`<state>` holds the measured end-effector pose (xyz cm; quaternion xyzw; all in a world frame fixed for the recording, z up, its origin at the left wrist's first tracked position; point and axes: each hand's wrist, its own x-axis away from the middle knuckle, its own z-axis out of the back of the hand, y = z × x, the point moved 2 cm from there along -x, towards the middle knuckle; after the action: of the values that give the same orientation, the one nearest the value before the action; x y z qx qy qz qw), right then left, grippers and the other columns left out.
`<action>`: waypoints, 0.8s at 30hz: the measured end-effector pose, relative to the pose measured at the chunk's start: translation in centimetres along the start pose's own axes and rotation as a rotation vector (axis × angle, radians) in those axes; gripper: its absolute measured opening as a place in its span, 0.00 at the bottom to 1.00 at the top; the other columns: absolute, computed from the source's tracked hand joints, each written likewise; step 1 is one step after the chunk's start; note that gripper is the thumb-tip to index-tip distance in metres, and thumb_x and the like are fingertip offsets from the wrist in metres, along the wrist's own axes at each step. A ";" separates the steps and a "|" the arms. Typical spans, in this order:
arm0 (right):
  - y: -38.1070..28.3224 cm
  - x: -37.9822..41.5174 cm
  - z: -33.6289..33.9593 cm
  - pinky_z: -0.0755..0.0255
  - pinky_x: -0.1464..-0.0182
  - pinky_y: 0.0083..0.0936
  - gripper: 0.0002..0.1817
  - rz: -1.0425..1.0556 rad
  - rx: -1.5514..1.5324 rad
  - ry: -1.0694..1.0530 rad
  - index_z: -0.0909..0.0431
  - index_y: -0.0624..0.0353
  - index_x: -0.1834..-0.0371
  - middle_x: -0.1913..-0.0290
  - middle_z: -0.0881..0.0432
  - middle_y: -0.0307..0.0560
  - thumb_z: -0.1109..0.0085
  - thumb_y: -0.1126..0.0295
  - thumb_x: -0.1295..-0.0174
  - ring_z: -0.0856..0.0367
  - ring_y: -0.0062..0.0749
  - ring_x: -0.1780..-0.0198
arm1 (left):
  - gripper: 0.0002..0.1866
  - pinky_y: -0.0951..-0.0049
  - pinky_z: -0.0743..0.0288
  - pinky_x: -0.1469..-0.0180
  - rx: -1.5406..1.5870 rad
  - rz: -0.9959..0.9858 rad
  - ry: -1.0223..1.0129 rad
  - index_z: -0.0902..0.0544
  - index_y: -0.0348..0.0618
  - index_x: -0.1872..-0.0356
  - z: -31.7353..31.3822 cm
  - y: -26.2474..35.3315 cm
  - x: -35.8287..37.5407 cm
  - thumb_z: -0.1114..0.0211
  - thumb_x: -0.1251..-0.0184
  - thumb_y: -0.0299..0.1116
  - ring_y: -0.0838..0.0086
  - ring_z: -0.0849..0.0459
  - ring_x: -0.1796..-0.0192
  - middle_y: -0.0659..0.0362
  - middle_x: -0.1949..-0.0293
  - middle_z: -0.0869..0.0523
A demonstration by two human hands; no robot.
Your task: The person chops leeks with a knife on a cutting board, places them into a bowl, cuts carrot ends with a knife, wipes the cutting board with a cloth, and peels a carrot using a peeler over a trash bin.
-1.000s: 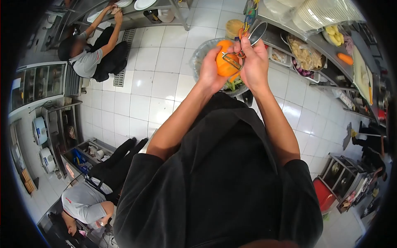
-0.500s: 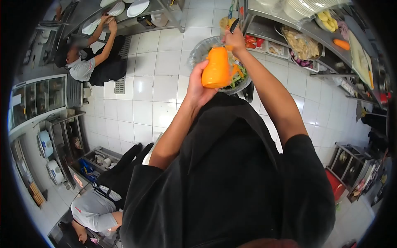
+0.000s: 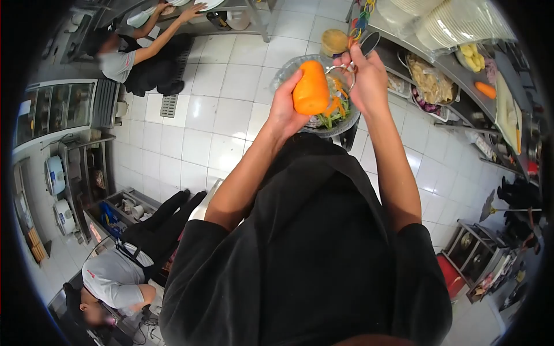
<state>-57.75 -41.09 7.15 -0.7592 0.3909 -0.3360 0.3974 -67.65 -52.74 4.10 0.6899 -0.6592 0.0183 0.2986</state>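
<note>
My left hand (image 3: 284, 106) is wrapped around a thick, peeled carrot (image 3: 311, 89), held tilted over a plastic-lined bin. Close to its right side, my right hand (image 3: 369, 78) grips a peeler (image 3: 339, 68), whose curved metal part points toward the carrot. A dark oval piece sticks up past the fingers of that hand. Below both hands is the bin (image 3: 287, 70) with orange peelings (image 3: 339, 104) and green scraps (image 3: 330, 119) inside.
A steel shelf on the right carries stacked containers (image 3: 456, 26), another carrot (image 3: 485, 89) and a cutting board (image 3: 508, 118). A round tub (image 3: 334, 42) sits beyond the bin. One person (image 3: 118, 63) works at the upper-left counter, another (image 3: 115, 277) at lower left.
My right hand has turned and come down nearer, bringing the peeler's metal part into view. The carrot has shifted slightly right. The upper-left person's arm has reached farther right.
</note>
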 end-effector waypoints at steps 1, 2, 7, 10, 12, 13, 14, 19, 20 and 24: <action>-0.5 1.1 -0.7 0.27 0.61 0.22 0.08 -0.021 -0.075 -0.036 0.29 0.57 0.56 0.70 0.26 0.38 0.52 0.65 0.29 0.21 0.28 0.64 | 0.21 0.63 0.29 0.43 0.004 -0.004 -0.016 0.28 0.42 0.44 -0.4 -0.1 -0.2 0.53 0.27 0.46 0.67 0.21 0.48 0.56 0.51 0.20; -0.7 1.8 -1.1 0.27 0.61 0.22 0.08 0.000 -0.075 -0.049 0.29 0.57 0.56 0.70 0.26 0.38 0.52 0.65 0.29 0.21 0.28 0.64 | 0.20 0.63 0.29 0.43 0.007 -0.005 -0.032 0.28 0.42 0.45 -0.7 -0.2 -0.4 0.54 0.26 0.46 0.67 0.21 0.49 0.56 0.51 0.20; -0.2 3.5 -2.5 0.27 0.60 0.23 0.08 0.104 -0.105 -0.100 0.30 0.58 0.57 0.70 0.28 0.39 0.51 0.65 0.30 0.23 0.27 0.65 | 0.19 0.63 0.28 0.46 0.012 -0.049 -0.030 0.28 0.42 0.48 -1.6 -1.0 -1.4 0.58 0.25 0.45 0.68 0.21 0.51 0.56 0.53 0.21; 0.3 3.5 -2.2 0.27 0.59 0.24 0.07 0.166 -0.028 -0.097 0.31 0.58 0.58 0.71 0.28 0.39 0.51 0.66 0.30 0.24 0.27 0.66 | 0.19 0.64 0.29 0.45 0.007 -0.056 -0.002 0.28 0.42 0.48 -1.9 -1.3 -1.6 0.59 0.25 0.44 0.68 0.22 0.49 0.56 0.53 0.21; 0.4 3.3 -2.1 0.26 0.61 0.24 0.07 0.160 -0.008 -0.073 0.32 0.59 0.58 0.71 0.28 0.40 0.52 0.67 0.30 0.23 0.27 0.67 | 0.20 0.63 0.31 0.41 -0.009 -0.046 -0.007 0.28 0.42 0.45 -1.3 -1.3 -1.6 0.59 0.25 0.44 0.67 0.23 0.45 0.56 0.49 0.21; 0.4 3.3 -2.2 0.26 0.63 0.24 0.06 0.138 -0.022 -0.051 0.32 0.60 0.58 0.71 0.27 0.41 0.52 0.69 0.30 0.22 0.27 0.67 | 0.20 0.63 0.31 0.41 -0.016 -0.045 -0.009 0.29 0.41 0.44 -1.0 -1.4 -1.6 0.58 0.25 0.44 0.67 0.23 0.45 0.56 0.49 0.21; 0.5 3.2 -2.1 0.25 0.65 0.24 0.06 0.116 -0.037 -0.027 0.33 0.61 0.58 0.71 0.26 0.41 0.53 0.70 0.30 0.21 0.27 0.68 | 0.20 0.63 0.31 0.41 -0.024 -0.042 -0.012 0.29 0.41 0.44 -0.6 -1.5 -1.5 0.58 0.25 0.44 0.67 0.23 0.45 0.55 0.48 0.21; 3.2 -1.5 -0.9 0.25 0.67 0.26 0.07 0.096 0.037 0.075 0.32 0.62 0.60 0.71 0.24 0.43 0.52 0.69 0.31 0.19 0.29 0.69 | 0.23 0.59 0.30 0.43 -0.011 0.027 -0.032 0.30 0.41 0.41 0.0 -1.7 0.3 0.58 0.26 0.46 0.62 0.23 0.45 0.51 0.47 0.22; 4.0 -3.1 -0.4 0.25 0.68 0.27 0.08 0.070 0.060 0.103 0.31 0.62 0.60 0.70 0.23 0.45 0.51 0.68 0.31 0.19 0.30 0.69 | 0.24 0.57 0.30 0.43 -0.013 0.056 -0.032 0.31 0.40 0.40 1.0 -1.9 0.5 0.57 0.26 0.47 0.61 0.23 0.44 0.50 0.47 0.22; 9.8 -9.1 4.6 0.25 0.66 0.31 0.09 0.062 0.717 0.254 0.30 0.64 0.61 0.71 0.20 0.50 0.48 0.68 0.34 0.18 0.31 0.68 | 0.27 0.53 0.29 0.44 -0.071 0.102 -0.113 0.33 0.40 0.38 0.3 -0.8 2.2 0.56 0.28 0.49 0.57 0.24 0.44 0.47 0.47 0.23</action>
<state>-61.42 -35.45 -5.25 -0.5121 0.3174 -0.5308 0.5961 -66.73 -54.92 4.47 0.6445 -0.7093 -0.0287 0.2839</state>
